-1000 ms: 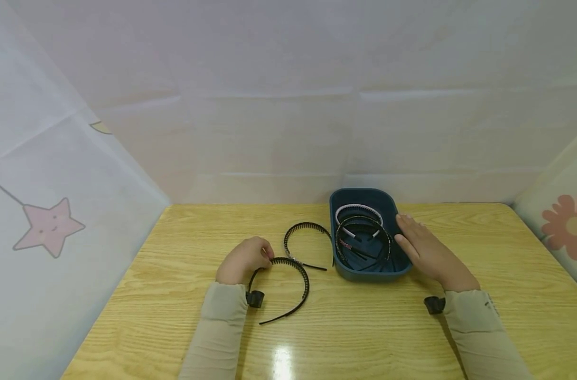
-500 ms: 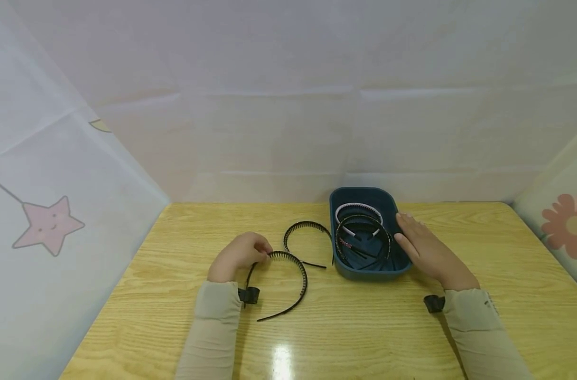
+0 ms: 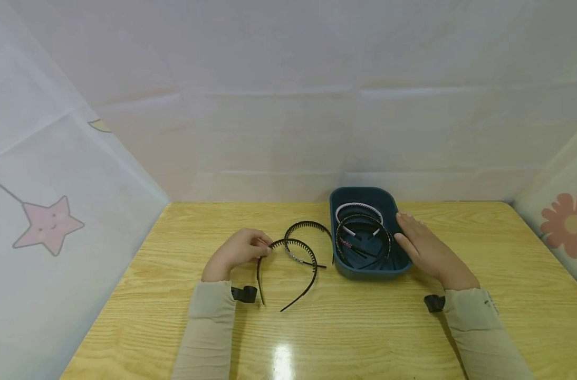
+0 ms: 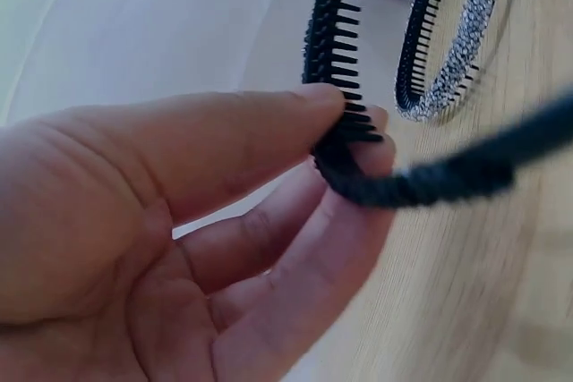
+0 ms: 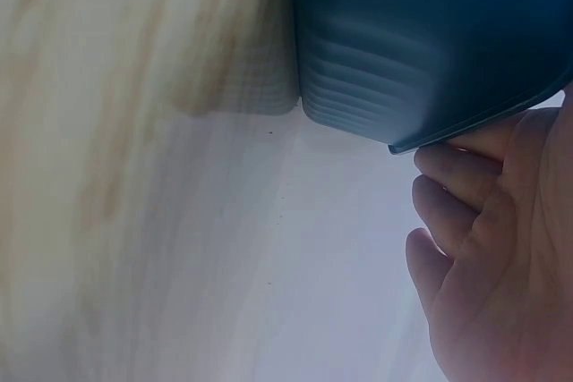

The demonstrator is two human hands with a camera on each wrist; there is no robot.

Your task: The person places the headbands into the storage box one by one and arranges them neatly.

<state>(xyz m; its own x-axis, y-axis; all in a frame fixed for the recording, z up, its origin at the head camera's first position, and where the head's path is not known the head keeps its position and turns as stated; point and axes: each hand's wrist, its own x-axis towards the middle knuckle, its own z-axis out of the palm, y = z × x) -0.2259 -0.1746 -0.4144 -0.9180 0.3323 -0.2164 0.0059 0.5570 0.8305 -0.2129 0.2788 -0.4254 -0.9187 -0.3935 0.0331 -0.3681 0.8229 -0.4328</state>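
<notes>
In the head view, my left hand [image 3: 238, 252] pinches a black toothed headband [image 3: 315, 268] by its upper left curve. The left wrist view shows thumb and fingertips on the band [image 4: 324, 33], its comb teeth beside the thumb. Behind it a second black headband [image 3: 307, 224], with a silvery glittering part [image 4: 466, 42], lies on the table against the bin's left side. The held band overlaps it in the head view. My right hand [image 3: 431, 253] rests with straight fingers against the right rim of a dark blue plastic bin [image 3: 371, 275]; its fingertips touch the rim [image 5: 466, 131].
Inside the bin are a white headband [image 3: 359, 205], a dark speckled headband [image 3: 390, 244] and a pink-patterned piece [image 3: 346, 243]. The wooden table [image 3: 345, 327] meets a pale cloth backdrop [image 3: 269, 132] behind the bin.
My left hand has raised the black headband and shifted it away from me; the band has turned, its ends now pointing toward me. The right hand and bin stay put.
</notes>
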